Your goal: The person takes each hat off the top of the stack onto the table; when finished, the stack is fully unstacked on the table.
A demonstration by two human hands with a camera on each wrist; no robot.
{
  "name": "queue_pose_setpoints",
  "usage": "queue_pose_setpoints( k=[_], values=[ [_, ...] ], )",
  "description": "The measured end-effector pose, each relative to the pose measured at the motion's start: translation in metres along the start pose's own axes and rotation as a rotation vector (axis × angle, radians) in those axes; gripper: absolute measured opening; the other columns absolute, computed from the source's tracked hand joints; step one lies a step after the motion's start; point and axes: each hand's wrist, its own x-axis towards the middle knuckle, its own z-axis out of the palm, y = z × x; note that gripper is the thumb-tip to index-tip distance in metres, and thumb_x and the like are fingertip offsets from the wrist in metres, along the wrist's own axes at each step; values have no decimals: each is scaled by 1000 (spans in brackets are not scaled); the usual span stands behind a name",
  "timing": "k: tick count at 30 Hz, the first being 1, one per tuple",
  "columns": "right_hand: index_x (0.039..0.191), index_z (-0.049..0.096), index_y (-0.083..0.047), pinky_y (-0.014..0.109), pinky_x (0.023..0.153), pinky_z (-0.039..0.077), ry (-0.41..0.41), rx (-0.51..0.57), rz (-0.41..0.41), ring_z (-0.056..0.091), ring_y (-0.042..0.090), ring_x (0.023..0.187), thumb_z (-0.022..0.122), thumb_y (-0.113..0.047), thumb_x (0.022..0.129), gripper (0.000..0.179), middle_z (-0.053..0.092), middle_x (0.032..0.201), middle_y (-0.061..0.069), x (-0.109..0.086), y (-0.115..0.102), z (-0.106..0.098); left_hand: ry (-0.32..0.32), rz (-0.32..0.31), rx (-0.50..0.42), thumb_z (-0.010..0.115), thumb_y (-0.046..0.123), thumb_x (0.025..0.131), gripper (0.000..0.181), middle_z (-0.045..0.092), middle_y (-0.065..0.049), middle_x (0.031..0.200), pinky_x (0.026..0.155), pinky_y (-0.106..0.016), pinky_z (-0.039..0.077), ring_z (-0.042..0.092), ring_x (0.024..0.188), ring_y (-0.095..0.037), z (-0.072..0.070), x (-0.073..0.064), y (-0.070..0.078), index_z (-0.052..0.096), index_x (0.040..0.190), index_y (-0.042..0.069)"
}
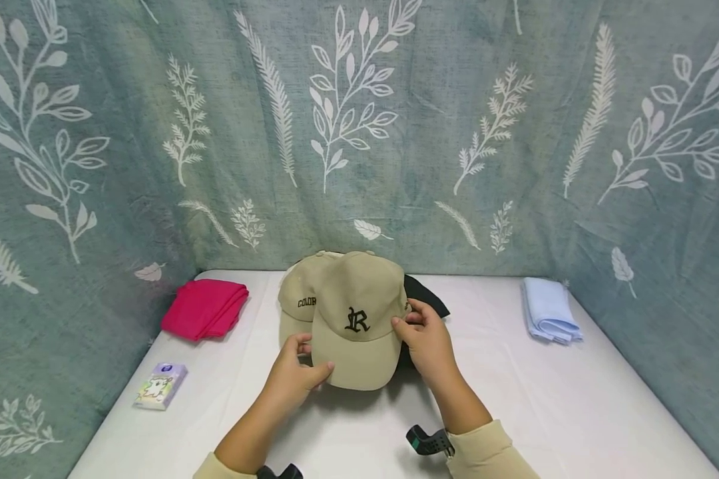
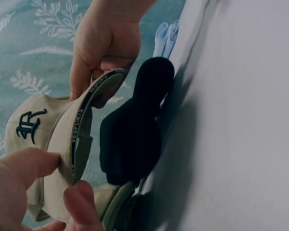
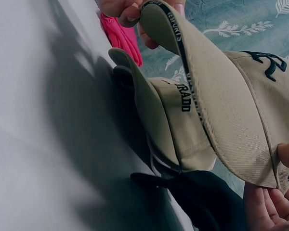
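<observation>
A beige baseball cap (image 1: 359, 362) with a dark letter R on its front is held up between both hands, its brim toward me. My left hand (image 1: 296, 369) pinches the brim's left edge, thumb on top and fingers below. My right hand (image 1: 425, 332) grips the cap's right side where brim meets crown. Behind it at the left sits a second beige cap (image 3: 183, 110) with dark lettering, partly hidden. A black cap (image 2: 130, 134) lies behind at the right, mostly covered in the head view.
On the white table (image 1: 503, 392), a folded red cloth (image 1: 206, 309) lies at the back left. A small purple-and-white packet (image 1: 160, 386) is nearer on the left. A folded light blue cloth (image 1: 550, 311) lies at the back right. A leaf-patterned curtain (image 1: 359, 133) surrounds the table.
</observation>
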Motion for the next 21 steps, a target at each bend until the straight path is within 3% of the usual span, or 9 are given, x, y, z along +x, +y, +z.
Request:
queue_pose_setpoints(
  k=[9,16,21],
  values=[
    [148,55,-17,21,78,53,69,-12,-13,60,16,92,73,-33,100,54,57,116,7,-5,7,-14,-21,21,2,83,14,88,78,46,-23,140,71,-35,59,63,76,-19,19,-2,7,40,151,2],
    [150,53,-15,21,73,54,66,17,-14,62,11,86,71,-34,101,56,54,116,8,-5,12,-33,-46,30,26,83,18,88,80,46,-20,140,70,-33,58,65,76,-20,34,0,12,39,153,1],
    [149,53,-12,19,75,56,86,44,-19,66,7,88,72,-28,101,55,56,121,12,-6,15,-50,-39,40,79,85,24,87,78,50,-14,136,80,-36,58,64,102,-28,48,3,17,45,151,3]
  ],
)
